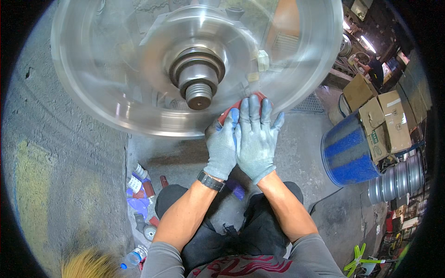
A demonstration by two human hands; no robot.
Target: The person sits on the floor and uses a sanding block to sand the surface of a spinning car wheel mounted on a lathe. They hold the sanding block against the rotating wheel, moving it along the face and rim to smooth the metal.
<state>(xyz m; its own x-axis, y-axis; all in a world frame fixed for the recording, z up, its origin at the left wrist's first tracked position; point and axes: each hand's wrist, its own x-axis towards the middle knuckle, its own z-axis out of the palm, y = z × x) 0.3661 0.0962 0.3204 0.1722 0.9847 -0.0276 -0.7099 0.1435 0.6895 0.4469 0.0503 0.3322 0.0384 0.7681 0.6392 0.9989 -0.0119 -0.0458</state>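
A large silver wheel rim (139,119) spins in front of me, its spokes smeared by motion. At its centre a stepped metal shaft (199,88) sticks out toward me. Both my hands wear grey gloves and lie side by side at the rim's lower right. My left hand (222,143) grips the edge of a red abrasive sheet (227,114), its fingers partly hidden. Flat fingers of my right hand (256,134) stretch over the same sheet, pressing it toward the wheel. The hands cover most of the sheet.
Cardboard boxes (387,123) sit on a blue drum (347,150) at right, near stacked rims (398,178). Left of my legs lie abrasive scraps (138,202), a grinder (149,231) and a plastic bottle (134,257). Another person (374,72) is far right.
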